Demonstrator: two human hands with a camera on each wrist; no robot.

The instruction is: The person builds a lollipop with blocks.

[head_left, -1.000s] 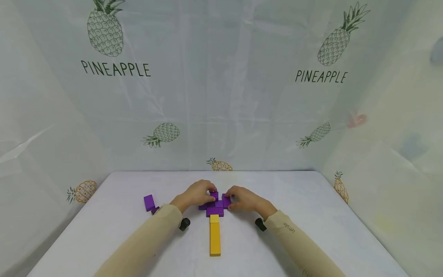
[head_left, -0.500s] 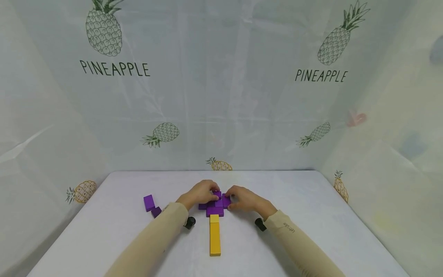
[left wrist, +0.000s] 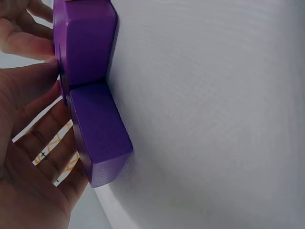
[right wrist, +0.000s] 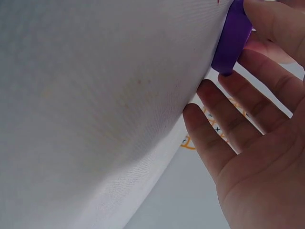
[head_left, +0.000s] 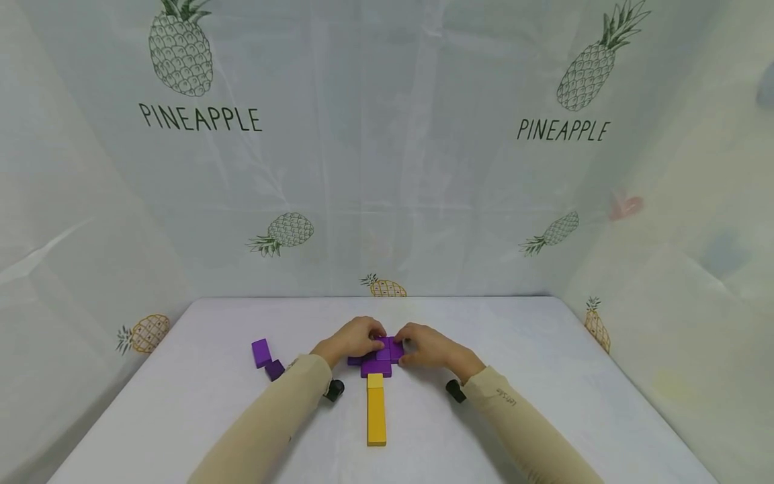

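Note:
Purple blocks lie in a flat cluster on the white table. My left hand (head_left: 353,337) curls over the cluster's left part, pinching a purple block (head_left: 383,348) between thumb and fingers; the hand hides part of it. On the right, my right hand (head_left: 426,347) holds the outer purple block (head_left: 396,349) by thumb and forefinger, its other fingers spread along the table in the right wrist view. A longer purple block (head_left: 376,368) forms the near side of the cluster. In the left wrist view another purple block (left wrist: 101,131) sits angled against its neighbour, below my left thumb.
A yellow block column (head_left: 376,416), with a lighter yellow piece (head_left: 375,381) at its far end, runs toward me from the cluster. Two loose purple blocks, one flat (head_left: 261,353) and one darker (head_left: 275,370), lie left of my left sleeve. A pineapple-print curtain (head_left: 387,168) stands behind the table.
My left hand has shifted slightly right and nearer, bringing its purple block against the one at my right hand. The gap between them has closed. My right hand stays in place.

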